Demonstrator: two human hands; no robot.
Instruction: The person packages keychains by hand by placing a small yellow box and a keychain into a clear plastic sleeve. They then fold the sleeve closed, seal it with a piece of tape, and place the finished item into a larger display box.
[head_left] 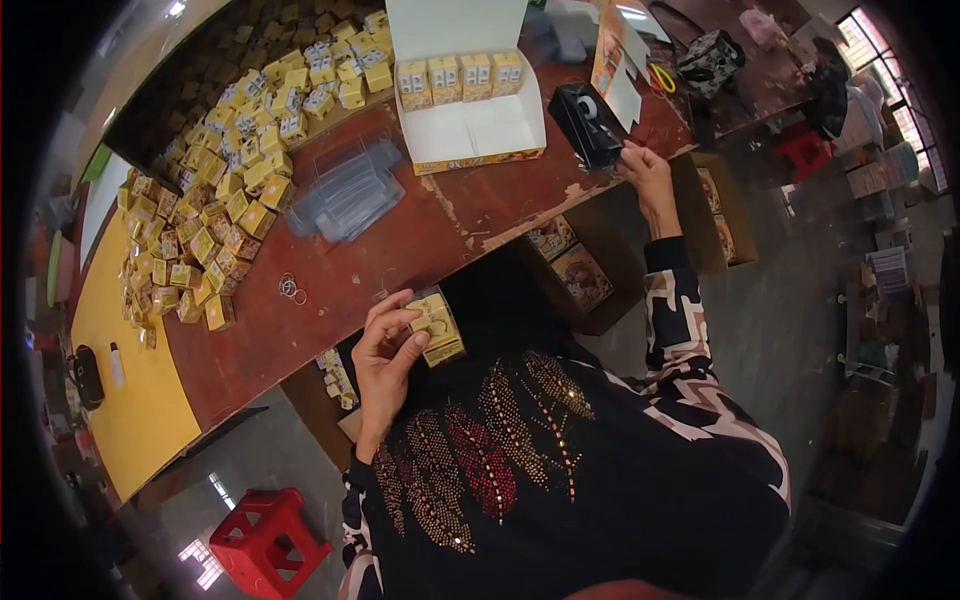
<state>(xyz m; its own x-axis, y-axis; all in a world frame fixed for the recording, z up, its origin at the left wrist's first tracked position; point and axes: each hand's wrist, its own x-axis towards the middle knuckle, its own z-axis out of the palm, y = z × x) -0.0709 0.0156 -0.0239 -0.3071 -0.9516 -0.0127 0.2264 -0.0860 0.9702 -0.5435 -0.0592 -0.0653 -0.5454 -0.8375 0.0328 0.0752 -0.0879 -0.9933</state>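
My left hand (385, 350) is closed around a small yellow printed box (438, 327), held at the table's near edge in front of my body. On the right, my right hand (652, 185) reaches to a black tape dispenser (588, 128), thumb and forefinger pinched at its front end. The tape between those fingertips is hardly visible. Behind the dispenser's left side, an open white display carton (470, 130) holds a row of several small yellow boxes (460, 80) along its back.
A large heap of small yellow boxes (250, 150) covers the table's left side. Clear plastic trays (350, 190) and a few metal rings (290, 288) lie on the red table (300, 335). Open cartons (585, 270) stand below the edge; a red stool (268, 545) is at lower left.
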